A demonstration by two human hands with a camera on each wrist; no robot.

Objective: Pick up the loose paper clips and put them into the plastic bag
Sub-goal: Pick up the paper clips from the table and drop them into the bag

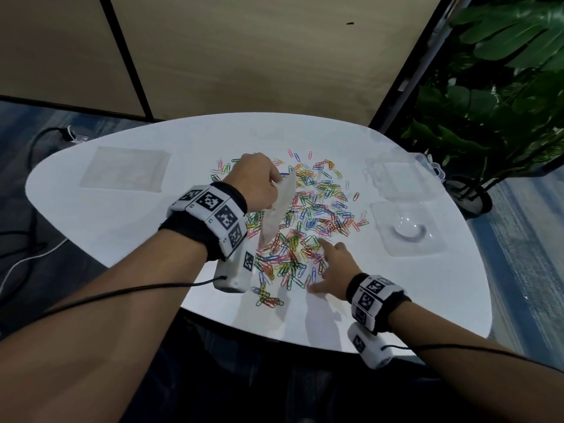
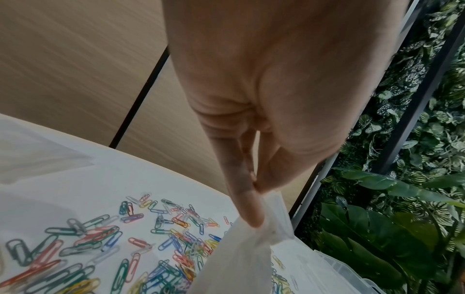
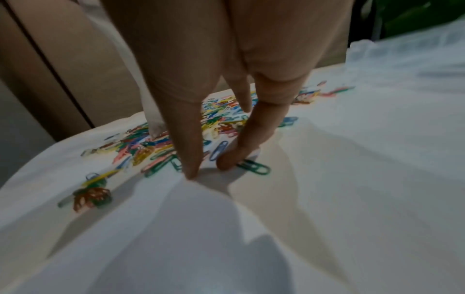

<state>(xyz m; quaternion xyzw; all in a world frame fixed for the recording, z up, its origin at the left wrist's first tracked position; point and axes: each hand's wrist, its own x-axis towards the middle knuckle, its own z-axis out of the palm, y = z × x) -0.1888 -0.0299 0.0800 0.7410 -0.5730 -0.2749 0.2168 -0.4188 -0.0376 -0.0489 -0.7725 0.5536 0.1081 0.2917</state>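
Note:
A heap of coloured paper clips (image 1: 308,215) lies spread over the middle of the white table (image 1: 122,227). My left hand (image 1: 273,186) is raised above the heap's left side. Its thumb and forefinger pinch the top edge of a clear plastic bag (image 1: 282,206), which hangs down to the clips. In the left wrist view the pinch of my left hand (image 2: 256,197) grips the bag (image 2: 241,258). My right hand (image 1: 328,264) rests at the heap's near right edge with fingers spread. In the right wrist view its fingertips (image 3: 192,173) touch the table beside a green clip (image 3: 255,167) and hold nothing.
A flat stack of clear bags (image 1: 122,170) lies at the table's far left. Clear plastic boxes (image 1: 399,178) and a domed blister tray (image 1: 409,230) stand on the right. A leafy plant (image 1: 503,87) rises beyond the right edge. Cables (image 1: 30,257) run over the floor on the left.

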